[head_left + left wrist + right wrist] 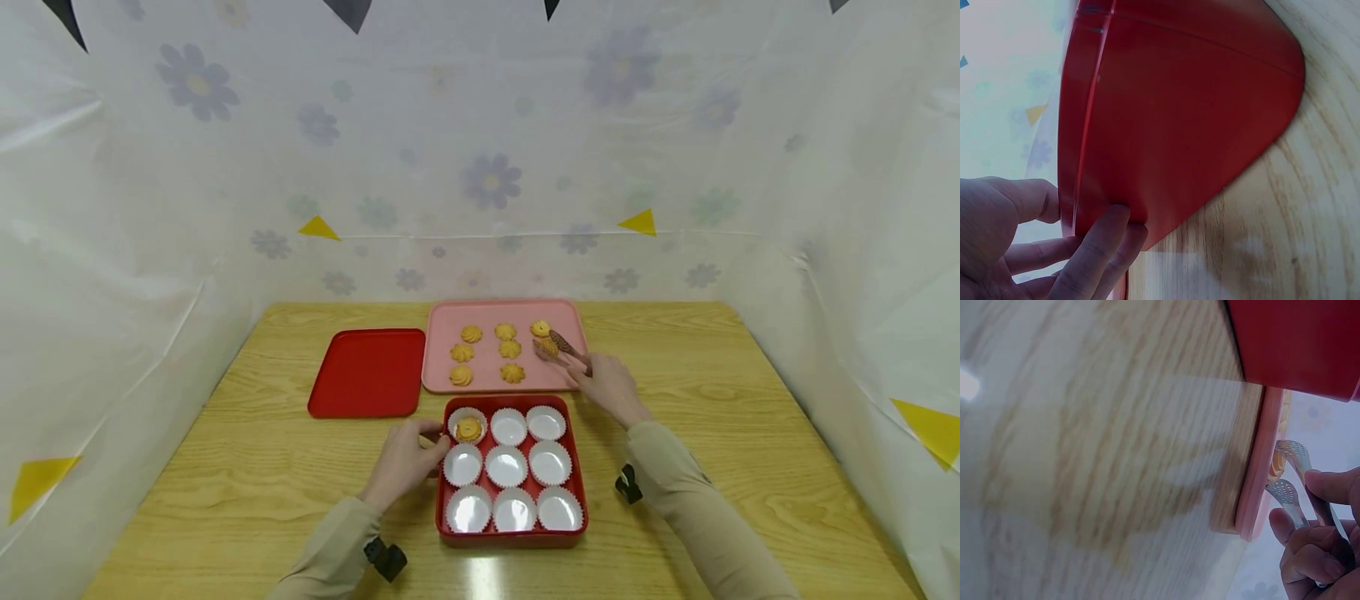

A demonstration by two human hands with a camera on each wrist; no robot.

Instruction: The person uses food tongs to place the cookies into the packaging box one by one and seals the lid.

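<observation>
- Head view: right hand (pixel 611 387) over the near right side of the pink tray (pixel 486 362), its grip pinching metal tongs (pixel 567 343).
- Tong tips lie either side of one cookie (pixel 550 346) on that tray; contact unclear.
- Seven more cookies sit there in loose rows.
- Left hand (pixel 403 460) at the red box (pixel 513 540), grip pinching its left wall: thumb at rim, fingers outside.
- Box holds nine white paper cups (pixel 506 467), three by three; far-left one contains a cookie.
- Flat red tray (pixel 367 373) on the table (pixel 225 475), left of the pink one.
</observation>
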